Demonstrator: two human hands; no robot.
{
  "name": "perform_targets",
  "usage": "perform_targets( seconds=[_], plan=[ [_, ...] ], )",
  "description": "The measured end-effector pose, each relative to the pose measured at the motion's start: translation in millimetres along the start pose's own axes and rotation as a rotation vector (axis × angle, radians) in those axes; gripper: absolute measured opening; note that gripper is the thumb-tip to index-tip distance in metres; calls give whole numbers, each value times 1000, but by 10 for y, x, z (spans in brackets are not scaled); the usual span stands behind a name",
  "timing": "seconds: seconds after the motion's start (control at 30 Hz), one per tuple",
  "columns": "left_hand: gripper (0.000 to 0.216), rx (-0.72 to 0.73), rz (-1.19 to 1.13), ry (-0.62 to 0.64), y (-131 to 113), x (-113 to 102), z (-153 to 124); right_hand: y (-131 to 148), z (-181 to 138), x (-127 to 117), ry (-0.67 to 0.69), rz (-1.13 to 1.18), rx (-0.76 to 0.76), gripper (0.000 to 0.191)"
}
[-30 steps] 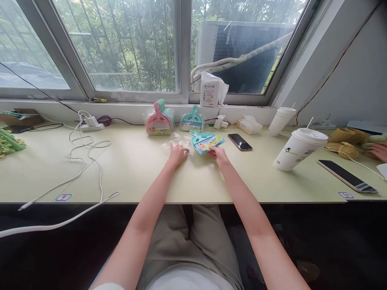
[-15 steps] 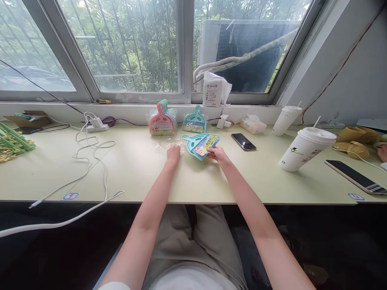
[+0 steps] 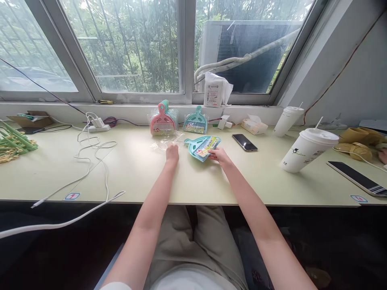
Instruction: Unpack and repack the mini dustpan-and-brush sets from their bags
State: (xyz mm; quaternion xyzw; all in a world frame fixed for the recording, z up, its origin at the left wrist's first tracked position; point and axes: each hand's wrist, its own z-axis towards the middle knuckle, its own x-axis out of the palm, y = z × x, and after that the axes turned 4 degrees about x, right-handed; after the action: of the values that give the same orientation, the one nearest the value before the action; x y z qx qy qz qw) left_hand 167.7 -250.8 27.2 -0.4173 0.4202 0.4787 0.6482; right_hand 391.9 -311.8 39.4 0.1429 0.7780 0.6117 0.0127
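It looks like a shared workroom or plain office, though which of the two is unclear. One long worktop point(image 3: 256, 181) runs beneath metal-framed windows point(image 3: 182, 52), with small printed stickers point(image 3: 72, 196) at its front edge. A power strip point(image 3: 99, 128) and loose white cables point(image 3: 105, 173) sit near a row of bagged dustpan-and-brush sets point(image 3: 163, 121); another person's hand point(image 3: 383, 155) shows at far right, beyond lidded takeaway cups point(image 3: 310, 152).

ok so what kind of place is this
Likely an indoor workspace, perhaps an office: a long desk runs under windows, with a power strip and bagged dustpan sets on it.
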Motion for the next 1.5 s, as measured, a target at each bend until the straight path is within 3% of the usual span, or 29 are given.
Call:
perform_targets(
  seconds=[0.23, 0.43, 0.53, 0.63, 0.7, 0.73, 0.8, 0.87, 1.07, 1.2, 1.33, 1.5],
  plan=[
    [50, 204, -48, -196, -62, -46, -31, -27, -18, 148, 162, -65, -33, 17],
    [42, 301, -245, -323, -148, -93, -103, -111, -42, 228, 121, 59, -122, 17],
    [49, 194, -369, -523, -201, -172, -128, -149, -20, 221, 109, 139, -178, 19],
    [81, -154, -604, -695, -182, -236, -88, -164, 3, 209, 131, 188, -231, 23],
    [82, -369, -879, -639, -112, -252, -31, -164, 6, 209, 147, 200, -252, 26],
    [77, -410, -1048, -543, -66, -251, -2, -162, 2, 212, 157, 198, -259, 28],
    [65, -339, -1360, -304, 23, -235, 50, -155, -20, 225, 181, 181, -270, 29],
    [61, -183, -1518, -154, 77, -214, 82, -143, -58, 245, 197, 143, -281, 30],
    [57, -70, -1616, -114, -6, -266, 38, -103, -186, 338, 238, 80, -345, 31],
    [53, 134, -1733, 42, -140, -354, -63, -120, -173, 377, 196, 189, -359, 31],
    [54, 198, -1749, 205, -286, -372, -135, -130, -141, 387, 140, 241, -404, 38],
    [59, 188, -1832, 179, -373, -338, -151, -113, -189, 432, 169, 226, -426, 51]
  ],
)
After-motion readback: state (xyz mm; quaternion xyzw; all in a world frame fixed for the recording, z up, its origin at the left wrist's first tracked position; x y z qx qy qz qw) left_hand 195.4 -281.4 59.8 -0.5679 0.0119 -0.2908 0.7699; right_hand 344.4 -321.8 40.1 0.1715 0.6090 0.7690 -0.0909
